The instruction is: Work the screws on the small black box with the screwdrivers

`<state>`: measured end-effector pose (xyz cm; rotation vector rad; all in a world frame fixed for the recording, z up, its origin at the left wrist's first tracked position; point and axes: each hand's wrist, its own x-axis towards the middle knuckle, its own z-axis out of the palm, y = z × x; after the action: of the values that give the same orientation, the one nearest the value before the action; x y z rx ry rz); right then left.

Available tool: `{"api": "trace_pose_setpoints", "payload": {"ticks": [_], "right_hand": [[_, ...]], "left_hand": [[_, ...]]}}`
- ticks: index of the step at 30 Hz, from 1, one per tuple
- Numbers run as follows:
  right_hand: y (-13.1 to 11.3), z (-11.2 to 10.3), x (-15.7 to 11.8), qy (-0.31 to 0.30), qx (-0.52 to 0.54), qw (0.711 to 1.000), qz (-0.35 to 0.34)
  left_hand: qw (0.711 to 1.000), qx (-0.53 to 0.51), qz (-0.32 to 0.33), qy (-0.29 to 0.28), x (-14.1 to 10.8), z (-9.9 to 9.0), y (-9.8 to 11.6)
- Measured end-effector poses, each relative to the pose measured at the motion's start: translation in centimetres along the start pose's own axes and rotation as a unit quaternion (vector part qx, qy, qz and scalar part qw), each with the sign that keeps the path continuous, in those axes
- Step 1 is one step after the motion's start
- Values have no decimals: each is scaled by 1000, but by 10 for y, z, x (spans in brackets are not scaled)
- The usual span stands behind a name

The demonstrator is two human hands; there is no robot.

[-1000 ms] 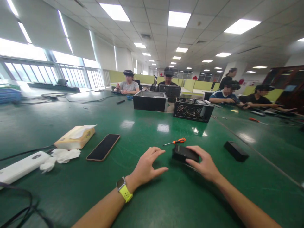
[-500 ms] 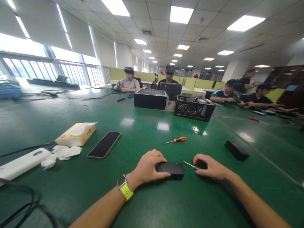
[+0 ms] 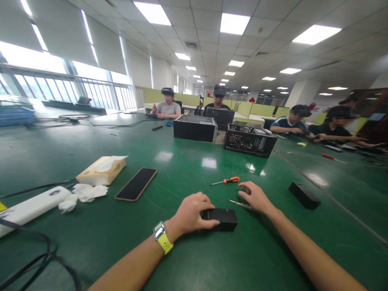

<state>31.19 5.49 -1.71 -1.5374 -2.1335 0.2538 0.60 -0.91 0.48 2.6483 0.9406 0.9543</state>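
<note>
At left end of box [image 3: 226, 220], left hand [image 3: 194, 212] grips it. Right of box, right hand [image 3: 255, 197] loosely curled, hold on tool [image 3: 239, 203] unclear; slack fingers could drop it.

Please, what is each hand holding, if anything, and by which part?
The left hand grips a black box by its left end, thumb on the near side. Whether the right hand holds the thin metal tool cannot be told.
</note>
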Motion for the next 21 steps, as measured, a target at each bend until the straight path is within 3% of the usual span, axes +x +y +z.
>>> {"api": "trace_pose_setpoints", "payload": {"ticks": [6,14,17,21], "right_hand": [[11,12,33,44,-11,999,22],[12,19,39,31,18,999,9],[8,4,38,23,56,998,6],[-1,-44,30,42,135,990,3]], "left_hand": [[1000,0,14,-18,0,-3,-2],[998,-36,-3,-52,-1,-7,-4],[997,-47,-26,-54,-2,-6,-3],[996,-57,-46,-50,-2,-5,0]]}}
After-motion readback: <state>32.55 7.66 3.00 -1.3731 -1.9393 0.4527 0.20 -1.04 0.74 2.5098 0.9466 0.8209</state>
